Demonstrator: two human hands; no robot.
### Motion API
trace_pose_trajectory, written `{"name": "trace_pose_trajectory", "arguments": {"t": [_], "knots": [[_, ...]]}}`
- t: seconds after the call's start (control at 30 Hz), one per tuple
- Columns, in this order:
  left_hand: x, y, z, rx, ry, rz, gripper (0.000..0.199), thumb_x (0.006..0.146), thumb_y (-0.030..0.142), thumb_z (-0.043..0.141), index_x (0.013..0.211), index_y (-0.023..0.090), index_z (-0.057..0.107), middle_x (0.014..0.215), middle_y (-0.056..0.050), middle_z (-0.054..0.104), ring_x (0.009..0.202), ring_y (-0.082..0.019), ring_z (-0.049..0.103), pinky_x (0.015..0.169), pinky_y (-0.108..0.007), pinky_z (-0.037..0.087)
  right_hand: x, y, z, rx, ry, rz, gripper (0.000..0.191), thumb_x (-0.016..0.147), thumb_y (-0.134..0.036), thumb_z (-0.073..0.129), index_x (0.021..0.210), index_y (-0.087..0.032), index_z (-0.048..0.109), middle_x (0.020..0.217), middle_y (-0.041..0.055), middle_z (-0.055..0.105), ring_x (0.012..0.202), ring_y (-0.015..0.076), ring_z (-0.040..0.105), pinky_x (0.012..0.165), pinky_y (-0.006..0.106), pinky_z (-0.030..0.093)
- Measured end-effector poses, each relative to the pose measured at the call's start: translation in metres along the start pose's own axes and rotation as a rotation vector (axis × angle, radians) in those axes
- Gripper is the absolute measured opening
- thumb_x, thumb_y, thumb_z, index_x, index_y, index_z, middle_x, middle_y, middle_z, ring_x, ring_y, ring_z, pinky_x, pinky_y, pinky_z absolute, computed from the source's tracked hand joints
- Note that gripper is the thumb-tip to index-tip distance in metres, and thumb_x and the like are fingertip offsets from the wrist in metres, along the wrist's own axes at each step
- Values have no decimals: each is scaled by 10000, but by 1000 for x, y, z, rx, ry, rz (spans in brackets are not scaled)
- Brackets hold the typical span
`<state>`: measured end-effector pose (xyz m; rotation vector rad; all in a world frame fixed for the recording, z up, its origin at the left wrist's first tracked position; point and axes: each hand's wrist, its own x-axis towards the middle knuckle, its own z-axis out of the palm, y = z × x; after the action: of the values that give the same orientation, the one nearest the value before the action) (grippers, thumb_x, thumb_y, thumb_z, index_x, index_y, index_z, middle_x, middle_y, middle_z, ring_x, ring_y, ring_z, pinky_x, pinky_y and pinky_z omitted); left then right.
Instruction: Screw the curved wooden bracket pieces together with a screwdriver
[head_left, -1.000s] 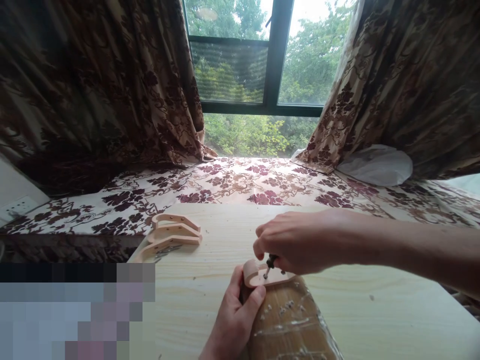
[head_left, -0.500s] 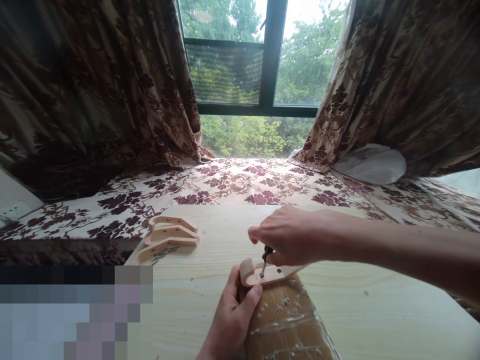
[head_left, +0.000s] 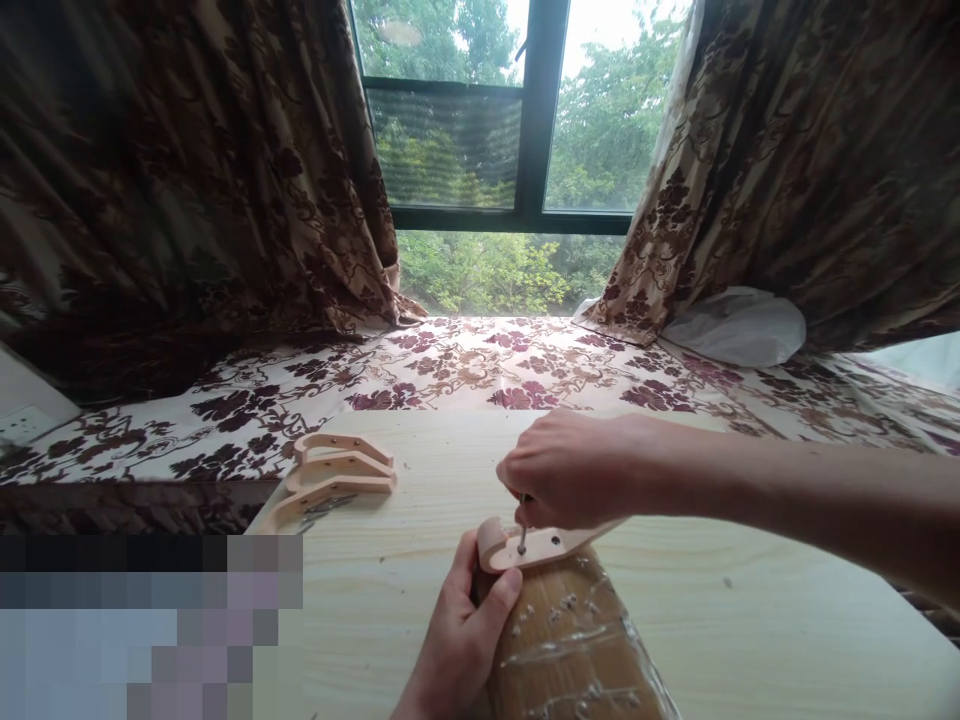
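A curved pale wooden piece [head_left: 536,552] with holes lies across the end of a brown block [head_left: 562,650] wrapped in clear film. My left hand [head_left: 465,630] grips the curved end of the piece, with the thumb on its near edge. Above it, my right hand [head_left: 562,470] is closed round a screwdriver [head_left: 523,540], whose metal shaft points down at one of the holes. The handle is mostly hidden by my fingers. Small screws [head_left: 571,602] are scattered on top of the block.
Several similar wooden pieces [head_left: 345,465] lie at the left of the pale wooden table [head_left: 735,620], beside a small pile of metal screws [head_left: 326,508]. Beyond the table are a floral cloth [head_left: 465,360], a white plastic bag [head_left: 739,325], curtains and a window.
My right hand has turned, its fingers now curled closer round the screwdriver, whose dark handle is less visible. The shaft stands more upright. My left hand keeps its hold.
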<state>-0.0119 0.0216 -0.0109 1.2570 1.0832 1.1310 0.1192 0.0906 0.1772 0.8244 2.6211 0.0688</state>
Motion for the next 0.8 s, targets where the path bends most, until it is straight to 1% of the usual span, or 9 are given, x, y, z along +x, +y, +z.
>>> {"name": "trace_pose_trajectory", "arguments": {"t": [0.07,0.17,0.27,0.33,0.47,0.57,0.67,0.73,0.8], "knots": [[0,1,0,3,3,0,383,820,471,582,1127,246,541,957,13,619,915,-160,556,783,-224,436,-1,0,-3,-1,1,-25,118,803,-184,557,848,-153,661,698,40,642,508,109,425,477,278,256],[1,2,0,10,6,-7,401,819,468,585,1146,244,531,874,22,600,918,-165,550,778,-224,435,-1,-1,0,4,12,-85,136,801,-97,517,791,-145,644,668,33,621,491,93,403,474,274,250],[2,1,-1,15,2,-11,403,820,464,584,1151,242,525,928,14,609,917,-162,548,768,-224,435,0,0,8,40,81,-99,174,827,-146,483,758,-139,642,655,40,617,501,100,393,473,269,247],[2,1,-1,17,-3,-9,395,826,460,577,1151,243,522,978,8,616,904,-155,551,766,-224,437,1,1,12,62,120,-37,225,838,-206,459,750,-141,655,656,52,627,502,109,389,473,269,247],[1,1,-2,28,-1,-1,381,832,459,570,1143,244,524,1013,4,619,904,-152,558,786,-228,440,-2,1,5,29,54,35,241,826,-260,484,776,-138,686,667,67,640,502,116,408,474,271,253],[1,-1,-2,42,7,0,379,835,459,566,1142,241,524,1018,5,615,977,-163,547,836,-230,429,-3,-4,-2,-5,7,-45,137,767,-155,553,783,-140,688,660,42,639,500,105,411,478,270,257],[2,-5,-2,48,7,0,413,832,468,569,1171,240,507,1045,5,610,1068,-179,519,866,-226,416,1,-5,-2,17,12,-87,157,768,-103,532,743,-118,686,654,52,638,511,103,419,487,268,266],[2,-7,-3,50,13,-8,442,824,477,575,1184,232,497,1086,-3,606,1075,-183,519,877,-231,413,4,0,2,61,19,-23,216,821,-190,508,771,-104,699,690,81,651,547,119,444,507,272,282],[2,-7,-3,50,19,-20,452,819,482,578,1179,221,499,1120,-15,602,1057,-184,531,884,-241,415,4,8,7,135,1,99,313,860,-284,470,797,-97,712,706,101,659,564,132,464,522,275,295]]}}
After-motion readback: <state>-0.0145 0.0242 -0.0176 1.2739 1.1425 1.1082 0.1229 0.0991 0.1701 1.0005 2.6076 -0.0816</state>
